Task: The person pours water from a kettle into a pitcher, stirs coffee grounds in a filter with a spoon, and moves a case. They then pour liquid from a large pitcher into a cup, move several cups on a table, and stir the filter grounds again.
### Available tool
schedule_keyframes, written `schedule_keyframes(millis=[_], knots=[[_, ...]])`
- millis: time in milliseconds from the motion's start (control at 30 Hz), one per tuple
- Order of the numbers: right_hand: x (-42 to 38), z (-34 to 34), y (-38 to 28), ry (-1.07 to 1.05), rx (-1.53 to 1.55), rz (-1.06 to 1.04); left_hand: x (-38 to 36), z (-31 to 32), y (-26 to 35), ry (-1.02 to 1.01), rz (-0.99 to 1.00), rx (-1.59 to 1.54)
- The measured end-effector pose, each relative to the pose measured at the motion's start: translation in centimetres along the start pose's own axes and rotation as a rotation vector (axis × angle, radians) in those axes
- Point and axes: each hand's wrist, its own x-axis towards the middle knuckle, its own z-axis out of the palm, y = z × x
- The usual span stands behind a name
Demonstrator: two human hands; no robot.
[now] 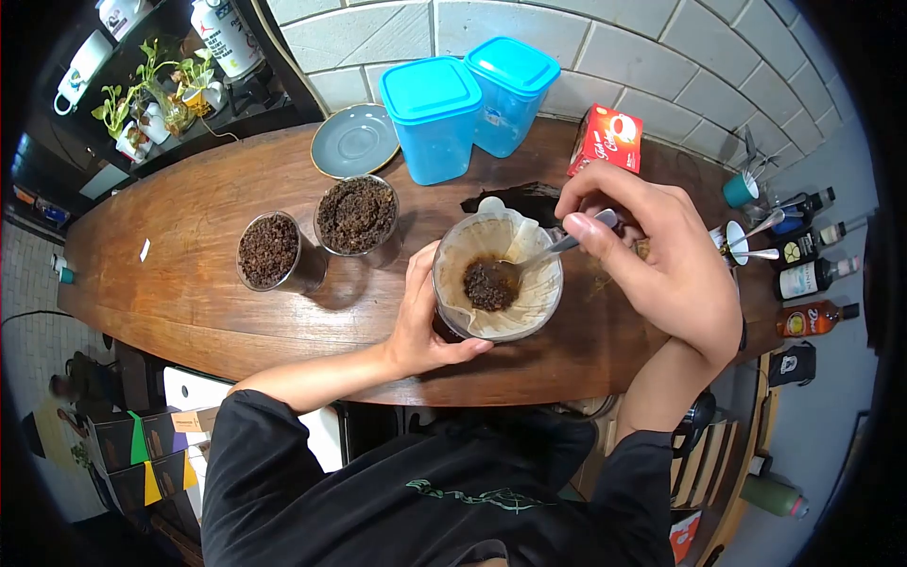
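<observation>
My left hand (420, 317) is wrapped round the side of a coffee dripper (556, 293) lined with a paper filter (458, 260). Wet dark coffee grounds (490, 285) lie at the bottom of the filter. With thumb and fingers, my right hand (661, 250) pinches the handle of a metal spoon (565, 244), whose tip reaches into the grounds. What stands under the dripper is mostly hidden. To the left are two clear glasses, one nearer (310, 269) and one farther (387, 253), both filled with dark crumbly grounds.
Two blue lidded containers (439, 151) (505, 118) and a grey saucer (354, 142) stand near the tiled wall. A red box (609, 137) is behind my right hand. At the right are a white cup with spoons (735, 236) and several bottles (808, 279). Potted plants (156, 118) fill a shelf at left.
</observation>
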Motion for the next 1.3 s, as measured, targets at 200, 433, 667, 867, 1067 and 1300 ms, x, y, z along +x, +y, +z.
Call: schedule_keyframes(millis=[200, 433, 667, 867, 1067, 1300], knots=[[0.3, -0.6, -1.7, -0.144, 0.268, 0.016, 0.2, -0.3, 0.4, -0.048, -0.076, -0.175], [2.3, 0.2, -1.6, -0.267, 0.138, -0.228, -0.2, -0.5, -0.3, -0.127, -0.105, -0.191], [2.6, 0.8, -0.6, -0.330, 0.198, -0.210, 0.7, -0.5, -0.5, -0.215, -0.145, -0.190], [2.1, 0.8, 0.3, -0.319, 0.216, -0.283, 0.0, -0.1, -0.7, -0.272, -0.231, -0.236], [2.2, 0.1, -0.6, -0.397, 0.161, -0.242, 1.2, -0.2, -0.3, -0.135, -0.012, -0.142], [2.0, 0.0, -0.7, -0.411, 0.106, -0.240, 1.0, 0.1, 0.3, -0.040, 0.008, -0.155]])
